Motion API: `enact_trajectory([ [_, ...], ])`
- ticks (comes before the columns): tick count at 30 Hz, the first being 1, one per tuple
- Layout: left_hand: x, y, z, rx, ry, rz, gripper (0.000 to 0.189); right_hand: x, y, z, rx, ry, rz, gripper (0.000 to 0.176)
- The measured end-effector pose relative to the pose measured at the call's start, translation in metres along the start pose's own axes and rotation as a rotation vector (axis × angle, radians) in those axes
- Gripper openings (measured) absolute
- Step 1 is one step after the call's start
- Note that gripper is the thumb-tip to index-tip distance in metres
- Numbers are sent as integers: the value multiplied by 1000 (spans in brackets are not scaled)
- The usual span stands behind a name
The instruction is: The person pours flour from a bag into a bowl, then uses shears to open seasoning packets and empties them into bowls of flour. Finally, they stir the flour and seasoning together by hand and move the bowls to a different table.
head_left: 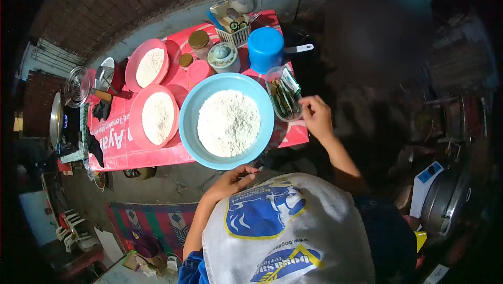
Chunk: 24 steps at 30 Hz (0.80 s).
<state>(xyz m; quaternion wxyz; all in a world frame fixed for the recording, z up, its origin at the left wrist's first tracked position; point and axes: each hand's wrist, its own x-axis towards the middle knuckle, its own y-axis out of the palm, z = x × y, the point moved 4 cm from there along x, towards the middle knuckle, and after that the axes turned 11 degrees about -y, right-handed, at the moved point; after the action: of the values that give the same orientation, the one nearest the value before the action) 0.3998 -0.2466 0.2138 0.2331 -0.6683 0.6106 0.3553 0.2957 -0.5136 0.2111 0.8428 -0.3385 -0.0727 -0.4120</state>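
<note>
Packet container (pixel 272 74), right of the blue basin (pixel 189 120), runs lengthwise far to near. Your right hand (pixel 318 117), nearer than your left hand (pixel 234 182), curls at its right edge; whether either pinches anything, you cannot tell.

At the frame's centre, a light-blue basin (pixel 189 121) holds white powder (pixel 229 123), with two pink bowls (pixel 137 121) of powder to its left, the left hand (pixel 234 180) near its lower rim, and the right hand (pixel 318 118) beside a clear container (pixel 288 118) right of centre.
</note>
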Motion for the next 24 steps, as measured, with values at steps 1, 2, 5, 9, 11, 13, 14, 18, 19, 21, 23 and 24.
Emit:
enact_trajectory([
  [1, 0, -3, -7, -10, 37, -8, 26, 15, -2, -5, -68, -17, -27, 8],
  [2, 1, -4, -15, -21, 75, -17, 25, 30, -1, -9, -135, -36, -53, 7],
  [5, 16, -8, -41, -62, 108, -90, 23, 61, 20, -28, -330, -18, -5, 14],
  [9, 33, -8, -68, -33, 155, -193, 21, 77, 33, -49, -263, 204, 320, 18],
  [11, 37, -5, -70, -35, 185, -215, 21, 77, 27, -48, -283, 140, 327, 14],
  [13, 41, -3, -70, -81, 230, -203, 19, 79, 18, -38, -299, 21, 308, 9],
  [14, 42, -2, -69, -89, 231, -206, 19, 78, 16, -37, -300, 16, 316, 9],
  [18, 53, 2, -58, -132, 189, -232, 19, 87, 8, -25, -254, -81, 245, 8],
  [19, 56, 3, -57, -183, 193, -223, 19, 88, 9, -24, -218, -42, 251, 8],
  [21, 58, 7, -65, -184, 227, -245, 19, 88, 24, -34, -267, -33, 342, 8],
  [23, 56, 9, -74, -187, 261, -267, 19, 89, 35, -40, -302, -61, 457, 7],
  [24, 54, 9, -79, -168, 242, -276, 19, 95, 36, -37, -302, -72, 462, 7],
])
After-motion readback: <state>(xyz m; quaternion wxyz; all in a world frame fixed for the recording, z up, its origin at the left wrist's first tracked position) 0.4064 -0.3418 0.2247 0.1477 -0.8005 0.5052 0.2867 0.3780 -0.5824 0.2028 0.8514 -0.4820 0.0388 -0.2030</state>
